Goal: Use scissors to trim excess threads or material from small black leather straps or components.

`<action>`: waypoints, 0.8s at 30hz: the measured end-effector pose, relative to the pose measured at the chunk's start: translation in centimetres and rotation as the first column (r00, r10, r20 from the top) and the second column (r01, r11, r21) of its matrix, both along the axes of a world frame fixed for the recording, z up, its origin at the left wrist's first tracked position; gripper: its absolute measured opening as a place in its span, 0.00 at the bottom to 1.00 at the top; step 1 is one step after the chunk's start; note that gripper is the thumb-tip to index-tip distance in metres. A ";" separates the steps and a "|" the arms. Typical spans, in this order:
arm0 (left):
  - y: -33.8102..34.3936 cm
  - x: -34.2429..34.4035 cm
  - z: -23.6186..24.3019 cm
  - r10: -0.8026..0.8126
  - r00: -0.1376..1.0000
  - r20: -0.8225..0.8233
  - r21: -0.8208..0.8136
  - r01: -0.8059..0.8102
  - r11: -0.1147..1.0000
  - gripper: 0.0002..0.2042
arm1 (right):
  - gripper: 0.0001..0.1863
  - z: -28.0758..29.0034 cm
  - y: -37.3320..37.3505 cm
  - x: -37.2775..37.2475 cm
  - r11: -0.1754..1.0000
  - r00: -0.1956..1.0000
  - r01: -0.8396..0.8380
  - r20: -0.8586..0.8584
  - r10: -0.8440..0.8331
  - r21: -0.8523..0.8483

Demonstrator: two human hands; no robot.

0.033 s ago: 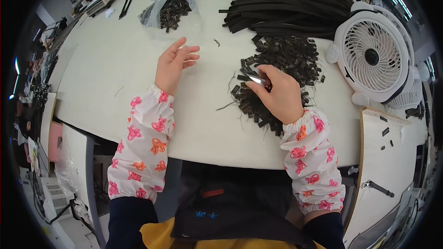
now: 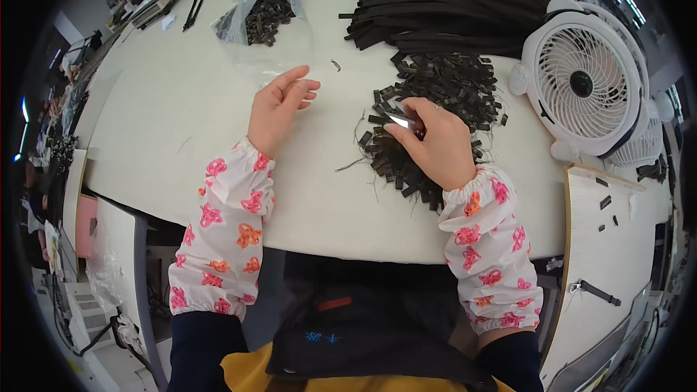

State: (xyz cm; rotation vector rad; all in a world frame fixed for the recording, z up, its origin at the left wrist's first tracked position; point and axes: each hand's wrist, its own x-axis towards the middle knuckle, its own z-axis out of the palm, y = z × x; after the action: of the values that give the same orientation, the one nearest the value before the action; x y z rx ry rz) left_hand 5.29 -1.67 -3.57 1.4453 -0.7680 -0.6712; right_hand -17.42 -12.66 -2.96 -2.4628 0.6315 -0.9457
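Observation:
My left hand [image 2: 278,107] is raised over the white tabletop, its fingers loosely extended and nothing in them. A bit of dark thread or scrap [image 2: 335,65] lies on the table just beyond its fingertips. My right hand [image 2: 441,141] is closed around small snips [image 2: 401,122] with a shiny pointed blade; the rest of the tool is mostly hidden by the fingers. Below and around that hand spreads a pile of short black strap pieces [image 2: 454,87], with loose threads straggling from its left edge.
Long black straps [image 2: 443,14] lie bundled at the back. Left of them is a clear plastic bag [image 2: 301,33] holding more short black pieces. A white fan [image 2: 581,83] stands at the right. Nearer, a pale board [image 2: 592,247] carries a few dark scraps and a short black strap.
My left hand has shifted slightly right and turned, with its fingers closer together. My right hand stays over the pile with the snips; the whole view has moved a little.

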 end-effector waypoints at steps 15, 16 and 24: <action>3.7 -6.7 -1.1 -0.074 0.392 0.917 0.027 0.123 0.992 0.18 | 0.13 -0.9 -5.7 -0.9 0.934 0.903 0.010 0.398 -0.162 0.357; 3.7 -7.1 -1.0 -0.079 0.392 0.917 0.032 0.125 0.992 0.18 | 0.13 -0.6 -5.3 -1.0 0.932 0.903 0.012 0.397 -0.166 0.362; -1.0 -11.8 -1.3 -0.272 0.150 0.950 0.195 0.395 0.898 0.14 | 0.15 -0.5 -3.6 -0.6 0.867 0.976 -0.110 0.217 0.002 0.486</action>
State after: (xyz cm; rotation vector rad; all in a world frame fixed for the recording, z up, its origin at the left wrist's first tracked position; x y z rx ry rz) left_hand -6.52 -2.63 -4.82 1.5117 -2.1806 0.1164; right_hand -17.97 -16.23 -3.46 -1.8868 0.6324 -0.8743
